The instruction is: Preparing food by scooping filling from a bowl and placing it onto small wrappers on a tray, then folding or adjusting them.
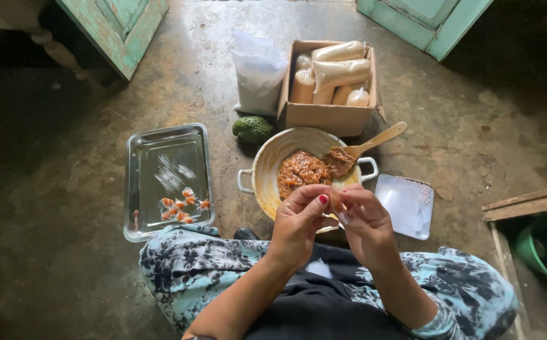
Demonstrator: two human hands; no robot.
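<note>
Both hands are working together here: the left hand (298, 213) and right hand (360, 214) are pinching a small wrapped sweet (335, 201) between the fingertips, just above the near rim of the bowl (267, 165). A big lump of brown paste (301, 171) is still sitting in there with a wooden spoon (364, 147), so plenty's left. Only a handful of wrapped pieces (182, 206) are lying on the metal tray (136, 189), and a stack of clear wrappers (404, 205) is waiting on the floor.

I see my left hand (300, 217) with red-painted nails at its fingertips and my right hand (362, 217); below my bare forearms, blue-and-black floral trousers and a black top.
</note>
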